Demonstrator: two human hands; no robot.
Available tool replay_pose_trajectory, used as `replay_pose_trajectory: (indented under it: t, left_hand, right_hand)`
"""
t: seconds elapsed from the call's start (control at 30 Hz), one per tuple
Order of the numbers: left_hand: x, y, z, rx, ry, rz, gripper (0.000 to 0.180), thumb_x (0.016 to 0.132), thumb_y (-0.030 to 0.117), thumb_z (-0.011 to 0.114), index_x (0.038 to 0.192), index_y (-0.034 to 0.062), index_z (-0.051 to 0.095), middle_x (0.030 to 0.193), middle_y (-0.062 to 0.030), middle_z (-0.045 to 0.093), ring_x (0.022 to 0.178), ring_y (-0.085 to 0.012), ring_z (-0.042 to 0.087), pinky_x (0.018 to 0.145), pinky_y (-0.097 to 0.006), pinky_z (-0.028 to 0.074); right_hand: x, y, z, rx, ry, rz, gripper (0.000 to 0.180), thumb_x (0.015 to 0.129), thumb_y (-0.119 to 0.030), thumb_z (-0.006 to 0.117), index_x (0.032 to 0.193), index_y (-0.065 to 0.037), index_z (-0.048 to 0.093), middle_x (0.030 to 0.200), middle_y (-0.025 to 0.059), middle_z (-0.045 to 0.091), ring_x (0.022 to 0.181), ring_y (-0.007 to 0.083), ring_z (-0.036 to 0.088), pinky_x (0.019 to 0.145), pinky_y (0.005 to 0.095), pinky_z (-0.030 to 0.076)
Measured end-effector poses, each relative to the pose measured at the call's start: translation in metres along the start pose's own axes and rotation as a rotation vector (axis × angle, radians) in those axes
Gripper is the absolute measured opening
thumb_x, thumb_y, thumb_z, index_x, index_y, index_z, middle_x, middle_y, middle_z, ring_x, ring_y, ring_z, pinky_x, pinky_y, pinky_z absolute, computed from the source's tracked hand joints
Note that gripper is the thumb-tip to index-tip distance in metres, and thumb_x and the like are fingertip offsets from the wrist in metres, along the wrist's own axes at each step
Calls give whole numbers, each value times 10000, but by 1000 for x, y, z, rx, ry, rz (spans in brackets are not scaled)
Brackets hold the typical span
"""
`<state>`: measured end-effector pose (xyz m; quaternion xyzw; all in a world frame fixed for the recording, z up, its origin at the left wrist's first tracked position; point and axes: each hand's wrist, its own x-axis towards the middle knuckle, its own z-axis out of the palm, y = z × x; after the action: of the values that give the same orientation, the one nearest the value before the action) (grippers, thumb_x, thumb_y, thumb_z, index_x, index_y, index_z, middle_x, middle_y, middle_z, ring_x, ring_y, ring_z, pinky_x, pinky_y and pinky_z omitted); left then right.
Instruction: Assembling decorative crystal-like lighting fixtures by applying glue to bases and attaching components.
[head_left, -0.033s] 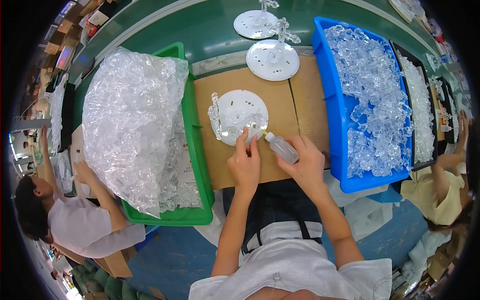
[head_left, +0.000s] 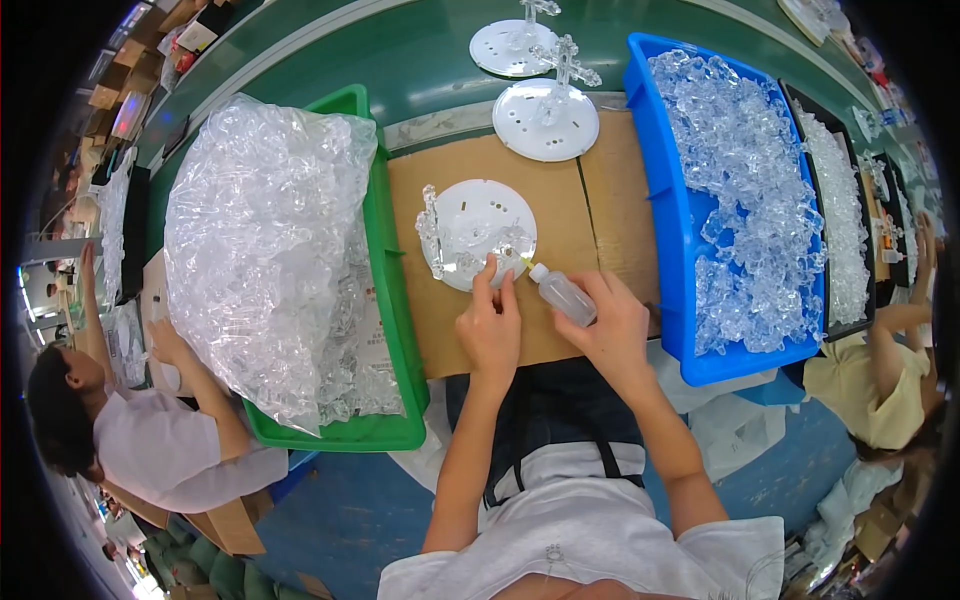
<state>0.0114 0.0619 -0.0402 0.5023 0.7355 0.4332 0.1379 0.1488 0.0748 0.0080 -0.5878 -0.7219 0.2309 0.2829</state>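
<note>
A white round disc [head_left: 480, 215] with small holes lies on the cardboard in front of me, and a clear plastic piece [head_left: 428, 232] rests across its left edge. My right hand [head_left: 612, 325] holds a small translucent squeeze bottle [head_left: 568, 299], tilted so that its thin yellowish tip points left at the disc's lower right edge. My left hand [head_left: 490, 325] is at the disc's near edge, thumb and forefinger pinched on a clear plastic part [head_left: 512, 246]. The part's exact shape blends into the white disc behind it. The bottle tip is close to the left fingertips.
A green bin [head_left: 385, 300] with a big bag of clear pieces [head_left: 270, 230] stands left. On the right is a blue bin [head_left: 675, 250] of clear pieces, beside a black tray [head_left: 868, 270]. Two discs with clear upright parts [head_left: 545, 135] stand beyond. Co-workers sit on both sides.
My hands, the bottle and the disc stay in place. The co-workers at left and right have raised a hand slightly.
</note>
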Motion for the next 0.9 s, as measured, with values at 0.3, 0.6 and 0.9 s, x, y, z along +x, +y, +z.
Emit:
replay_pose_trajectory:
  t: [0.3, 0.6, 0.9]
  left_hand:
    - [-21, -13, -21, 180, 35, 229, 345, 814, 31, 616, 1157, 44, 588, 767, -118, 577, 666, -229, 542, 598, -344, 438]
    - [-15, -22, -40, 323, -112, 296, 414, 825, 115, 597, 1217, 6, 521, 1265, -197, 472, 1237, -397, 388, 997, -497, 327]
    - [-34, -2, -25, 208, -186, 292, 390, 824, 88, 595, 1202, 3, 545, 1265, -183, 496, 1202, -369, 438, 970, -420, 380]
  right_hand:
    - [0, 0, 4, 36, -39, 39, 277, 673, -171, 682, 923, -101, 587, 854, 75, 575, 777, 290, 595, 614, 390, 483]
    - [-7, 5, 0, 270, -22, 142, 299, 674, -110, 727, 934, -36, 598, 836, 73, 618, 738, 163, 619, 654, 270, 484]
    - [-29, 10, -12, 262, -42, 178, 305, 681, -87, 726, 950, -25, 596, 838, 58, 615, 718, 133, 599, 639, 248, 478]
